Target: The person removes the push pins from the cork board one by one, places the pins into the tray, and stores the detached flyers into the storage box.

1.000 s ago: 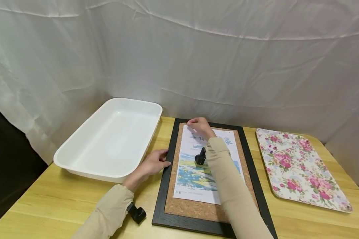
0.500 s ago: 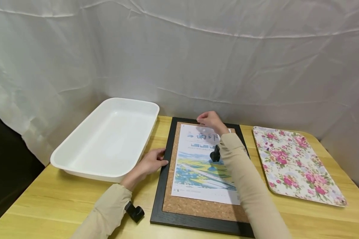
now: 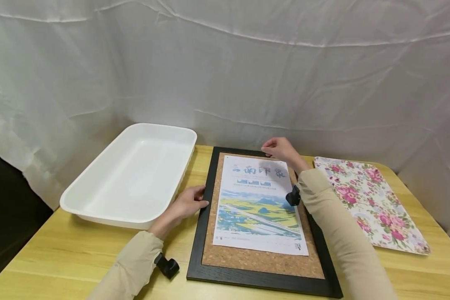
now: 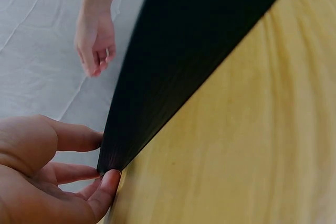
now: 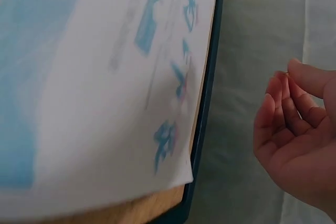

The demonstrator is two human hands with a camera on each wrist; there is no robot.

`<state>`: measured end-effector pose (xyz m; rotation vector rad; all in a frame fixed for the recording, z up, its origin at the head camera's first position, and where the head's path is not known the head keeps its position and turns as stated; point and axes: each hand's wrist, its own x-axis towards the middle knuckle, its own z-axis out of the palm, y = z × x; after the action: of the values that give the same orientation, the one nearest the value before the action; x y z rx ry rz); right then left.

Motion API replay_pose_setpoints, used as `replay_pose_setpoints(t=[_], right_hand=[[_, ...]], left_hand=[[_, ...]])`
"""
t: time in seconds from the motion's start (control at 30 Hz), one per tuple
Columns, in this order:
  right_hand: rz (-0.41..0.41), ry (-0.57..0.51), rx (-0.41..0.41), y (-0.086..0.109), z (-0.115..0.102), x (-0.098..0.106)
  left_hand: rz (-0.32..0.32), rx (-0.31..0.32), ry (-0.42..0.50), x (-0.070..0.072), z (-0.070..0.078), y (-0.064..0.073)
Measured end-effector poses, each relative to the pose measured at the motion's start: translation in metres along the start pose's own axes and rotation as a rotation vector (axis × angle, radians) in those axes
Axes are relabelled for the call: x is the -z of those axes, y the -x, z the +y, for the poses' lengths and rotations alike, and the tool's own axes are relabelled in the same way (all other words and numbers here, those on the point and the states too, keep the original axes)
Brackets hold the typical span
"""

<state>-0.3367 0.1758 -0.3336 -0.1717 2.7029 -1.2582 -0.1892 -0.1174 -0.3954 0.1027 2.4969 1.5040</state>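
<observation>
A black-framed corkboard (image 3: 262, 266) lies flat on the table, bearing a white printed poster (image 3: 258, 208) with blue lettering and a yellow-blue landscape. Small dark dots (image 3: 227, 157) mark the poster's top corners. My left hand (image 3: 187, 203) grips the board's left edge; in the left wrist view its thumb and fingers meet the black frame (image 4: 152, 87) on both sides. Over the board's far edge hovers my right hand (image 3: 281, 151), above the poster's top right. Thumb and forefinger pinch a tiny pin-like thing (image 5: 286, 72), mostly hidden by the fingertips; its kind I cannot tell.
A deep white plastic tub (image 3: 142, 179) stands left of the board, near my left forearm. To the right lies a floral tray (image 3: 391, 212), partly behind my right sleeve. A pale curtain (image 3: 225, 75) hangs along the back of the wooden table (image 3: 71, 258).
My right hand has moved rightward along the poster's top, from its left corner towards the right one, uncovering the lettering. My left hand keeps its hold on the board's edge.
</observation>
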Motion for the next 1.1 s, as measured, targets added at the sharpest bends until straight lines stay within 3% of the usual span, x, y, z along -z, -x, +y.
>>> replay_pose_setpoints(t=[0.37,0.63,0.83,1.1], right_hand=[[0.006,0.035,-0.011,0.026,0.028,0.019],[0.02,0.027,0.034,0.038,0.039,0.043],[0.054,0.055,0.009,0.051,0.051,0.065],[0.08,0.094,-0.042,0.068,0.084,0.088]], left_hand=[[-0.003,0.009,0.004,0.004,0.0,0.003],[-0.005,0.01,0.01,0.006,-0.004,0.002],[-0.009,0.005,0.017,0.007,-0.003,0.003],[-0.01,0.0,0.009,0.008,-0.004,0.004]])
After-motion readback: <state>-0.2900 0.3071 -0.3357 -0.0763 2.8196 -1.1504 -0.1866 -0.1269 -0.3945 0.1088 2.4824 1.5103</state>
